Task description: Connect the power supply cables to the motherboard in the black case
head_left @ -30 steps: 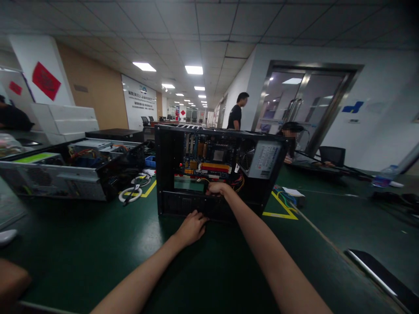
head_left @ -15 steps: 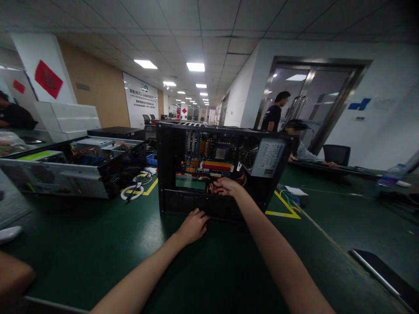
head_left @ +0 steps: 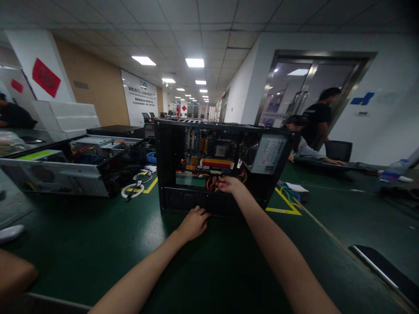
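Observation:
A black computer case (head_left: pixel 186 200) stands upright with its side open towards me. Inside it sit a motherboard (head_left: pixel 209 148) and, at the upper right, a silver power supply (head_left: pixel 270 155). Below the motherboard hangs a bundle of red, yellow and black power cables (head_left: pixel 211 183). My right hand (head_left: pixel 228 185) reaches into the case with its fingers pinched on these cables; the fingertips are partly hidden. At the case's lower front edge, my left hand (head_left: pixel 195 223) lies palm down with its fingers stretched out.
On the left, a second opened computer case (head_left: pixel 78 174) lies flat beside a coiled white cable (head_left: pixel 132 190). Colored cables (head_left: pixel 290 192) are right of my case. A bottle (head_left: pixel 394 170) stands far right. Another person's arm (head_left: pixel 15 274) shows at lower left; two people (head_left: pixel 317 120) are behind.
My right hand has shifted slightly at the cables, and more of the red cable shows. A standing person in the background has moved to the right. My left hand stays in place.

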The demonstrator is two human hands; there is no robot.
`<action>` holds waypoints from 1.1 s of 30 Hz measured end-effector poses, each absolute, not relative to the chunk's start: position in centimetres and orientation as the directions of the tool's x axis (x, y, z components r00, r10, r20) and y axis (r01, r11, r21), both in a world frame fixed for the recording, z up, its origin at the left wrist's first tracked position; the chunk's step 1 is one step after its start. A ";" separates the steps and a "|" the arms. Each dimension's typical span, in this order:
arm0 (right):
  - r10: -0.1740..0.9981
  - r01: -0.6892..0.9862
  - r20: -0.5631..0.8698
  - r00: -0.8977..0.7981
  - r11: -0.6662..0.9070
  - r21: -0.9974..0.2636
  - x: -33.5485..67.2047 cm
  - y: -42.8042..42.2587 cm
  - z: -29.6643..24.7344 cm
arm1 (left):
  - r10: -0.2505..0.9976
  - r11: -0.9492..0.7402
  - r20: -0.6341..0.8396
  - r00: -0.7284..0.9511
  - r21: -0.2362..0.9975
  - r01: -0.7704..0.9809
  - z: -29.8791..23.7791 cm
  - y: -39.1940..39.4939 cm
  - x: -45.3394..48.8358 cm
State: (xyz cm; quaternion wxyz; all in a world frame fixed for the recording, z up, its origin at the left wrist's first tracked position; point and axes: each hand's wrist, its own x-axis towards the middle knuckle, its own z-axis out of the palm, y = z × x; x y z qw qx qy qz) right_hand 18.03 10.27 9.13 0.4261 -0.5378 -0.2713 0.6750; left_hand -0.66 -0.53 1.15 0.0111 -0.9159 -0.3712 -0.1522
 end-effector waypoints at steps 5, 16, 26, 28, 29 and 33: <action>0.838 -0.327 -0.544 -0.041 -0.525 -0.786 17.9 10.7 9.4 | 0.679 -0.723 0.282 0.678 0.092 0.685 1.4 -0.7 -0.7; 0.836 -0.280 -0.548 -0.040 -0.536 -0.797 17.9 11.5 9.6 | 0.690 -0.713 0.263 0.674 0.090 0.695 1.4 -0.6 -0.7; 0.833 -0.261 -0.552 -0.028 -0.540 -0.800 18.0 12.1 9.6 | 0.690 -0.715 0.262 0.675 0.100 0.692 1.1 -0.6 -0.7; 0.833 -0.255 -0.553 -0.023 -0.540 -0.802 18.0 12.3 9.5 | 0.686 -0.718 0.270 0.676 0.104 0.688 1.0 -0.5 -0.7; 0.831 -0.259 -0.557 -0.016 -0.541 -0.800 18.0 12.3 9.4 | 0.685 -0.719 0.274 0.675 0.105 0.687 1.0 -0.5 -0.7; 0.825 -0.324 -0.565 0.011 -0.532 -0.783 17.9 12.3 9.4 | 0.678 -0.724 0.290 0.676 0.103 0.682 0.9 -0.4 -0.8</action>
